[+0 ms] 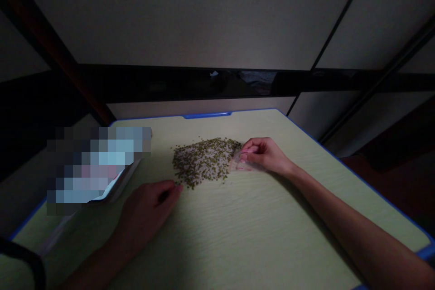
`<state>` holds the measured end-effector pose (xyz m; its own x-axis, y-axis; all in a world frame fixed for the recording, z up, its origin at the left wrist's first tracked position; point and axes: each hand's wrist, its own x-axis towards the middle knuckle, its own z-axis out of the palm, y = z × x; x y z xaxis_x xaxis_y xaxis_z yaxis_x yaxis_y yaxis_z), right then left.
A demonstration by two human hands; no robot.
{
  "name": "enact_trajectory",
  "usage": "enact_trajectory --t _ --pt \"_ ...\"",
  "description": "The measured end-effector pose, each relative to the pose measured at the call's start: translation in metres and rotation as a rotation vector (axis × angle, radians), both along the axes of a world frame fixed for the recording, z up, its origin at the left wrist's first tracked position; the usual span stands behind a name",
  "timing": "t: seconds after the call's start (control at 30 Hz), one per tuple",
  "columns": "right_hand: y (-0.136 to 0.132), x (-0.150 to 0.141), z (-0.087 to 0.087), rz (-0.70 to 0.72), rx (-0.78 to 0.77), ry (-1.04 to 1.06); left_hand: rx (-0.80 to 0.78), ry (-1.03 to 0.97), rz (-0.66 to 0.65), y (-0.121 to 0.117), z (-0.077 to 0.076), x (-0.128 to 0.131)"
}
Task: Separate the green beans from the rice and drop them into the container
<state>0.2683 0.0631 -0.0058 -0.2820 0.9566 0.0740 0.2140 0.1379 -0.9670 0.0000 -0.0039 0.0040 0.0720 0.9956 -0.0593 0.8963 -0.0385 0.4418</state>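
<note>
A mixed pile of small green and whitish grains (202, 159) lies spread on the pale table. At its right edge, my right hand (267, 154) pinches a small clear plastic bag (240, 164) with reddish print. The bag rests low against the grains, and its contents cannot be made out. My left hand (149, 206) is at the pile's near left corner, thumb and forefinger pressed together at the tips. Whatever may be between those fingertips is too small to make out.
A pixelated, bluish-white object (115, 163) stands on the left side of the table (265, 226). Blue trim runs along the table's edge, with a blue handle (207, 115) at the back. Pale cabinet panels (197, 13) rise behind it. A dark curved strap (30, 256) shows at lower left.
</note>
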Motion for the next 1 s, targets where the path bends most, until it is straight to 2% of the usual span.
enact_trajectory --t 0.33,0.7,1.0 --pt "-0.001 0.000 0.003 0.039 -0.033 -0.029 0.003 -0.007 -0.008 -0.001 -0.002 -0.001" --pt "-0.002 -0.005 -0.001 0.037 0.020 -0.005 -0.006 -0.012 -0.007 0.000 0.000 0.001" --pt "-0.006 -0.006 0.009 0.081 -0.024 -0.023 0.010 -0.012 -0.007 -0.001 -0.001 -0.001"
